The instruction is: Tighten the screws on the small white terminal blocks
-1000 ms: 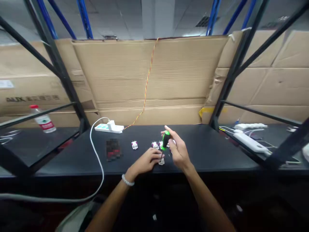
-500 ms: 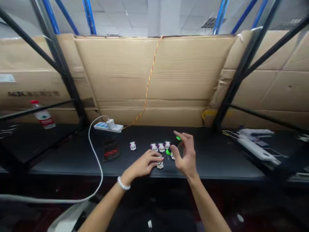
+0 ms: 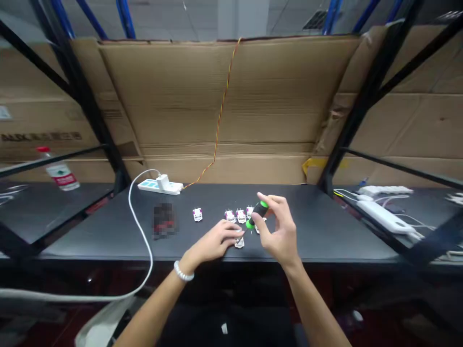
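My right hand (image 3: 280,229) grips the handle of a green and black screwdriver (image 3: 258,212), its shaft slanting down to the left. The tip meets a small white piece (image 3: 239,243) near the table's front edge. Fingers of my left hand (image 3: 215,241) press on that same piece from the left, partly covering it. Behind the hands stand several similar white and purple pieces (image 3: 241,215) in a row, one of them partly hidden by my right hand. Another such piece (image 3: 197,214) lies apart to the left.
On the black table (image 3: 325,241) are a white power strip (image 3: 161,187) with a cable and a blurred dark red object (image 3: 164,220). A bottle (image 3: 62,173) stands at the left, another power strip (image 3: 385,219) lies right. Cardboard (image 3: 224,111) rises behind.
The view has shifted slightly. The screwdriver handle shows more clearly between the thumb and fingers of my right hand; my left hand stays on the white piece.
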A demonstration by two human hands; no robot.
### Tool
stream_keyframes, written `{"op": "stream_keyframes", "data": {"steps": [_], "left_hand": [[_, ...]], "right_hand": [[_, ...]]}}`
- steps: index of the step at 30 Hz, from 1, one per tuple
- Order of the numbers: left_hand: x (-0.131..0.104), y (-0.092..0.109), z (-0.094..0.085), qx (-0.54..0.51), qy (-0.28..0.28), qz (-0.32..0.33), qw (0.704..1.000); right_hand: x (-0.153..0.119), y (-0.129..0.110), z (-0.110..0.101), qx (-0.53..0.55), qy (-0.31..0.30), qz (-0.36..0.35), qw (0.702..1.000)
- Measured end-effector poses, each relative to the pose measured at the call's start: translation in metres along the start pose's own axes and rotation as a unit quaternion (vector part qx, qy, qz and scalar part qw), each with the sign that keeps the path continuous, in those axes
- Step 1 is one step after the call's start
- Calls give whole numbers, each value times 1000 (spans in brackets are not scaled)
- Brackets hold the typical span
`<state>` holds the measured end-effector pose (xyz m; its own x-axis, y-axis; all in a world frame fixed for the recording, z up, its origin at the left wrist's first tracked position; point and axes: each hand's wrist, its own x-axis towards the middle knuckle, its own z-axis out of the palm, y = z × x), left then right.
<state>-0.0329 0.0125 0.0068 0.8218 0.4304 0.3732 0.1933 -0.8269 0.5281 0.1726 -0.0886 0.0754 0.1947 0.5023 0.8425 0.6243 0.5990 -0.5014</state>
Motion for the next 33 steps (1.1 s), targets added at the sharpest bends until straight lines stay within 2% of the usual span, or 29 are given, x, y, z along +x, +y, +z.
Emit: {"op": "stream_keyframes", "data": {"steps": [4, 9, 15, 21, 28, 33], "left_hand": [[0, -1, 0, 6, -2, 2, 1000], [1, 0, 0, 1, 2, -1, 1000], [1, 0, 0, 2, 2, -4, 1000], [0, -1, 1, 1, -2, -2, 1000], [0, -1, 1, -1, 0, -2, 1000], [0, 0, 0, 5, -4, -1, 1000]], "right_hand": [[-1, -2, 1, 35, -50, 3, 998], [0, -5, 1, -34, -2, -7, 999], [1, -8, -2, 7, -48, -14, 999], [1, -9, 0, -43, 7, -11, 999], [1, -10, -3, -8, -25, -22, 999], [0, -9, 1, -57, 36, -32, 997]]}}
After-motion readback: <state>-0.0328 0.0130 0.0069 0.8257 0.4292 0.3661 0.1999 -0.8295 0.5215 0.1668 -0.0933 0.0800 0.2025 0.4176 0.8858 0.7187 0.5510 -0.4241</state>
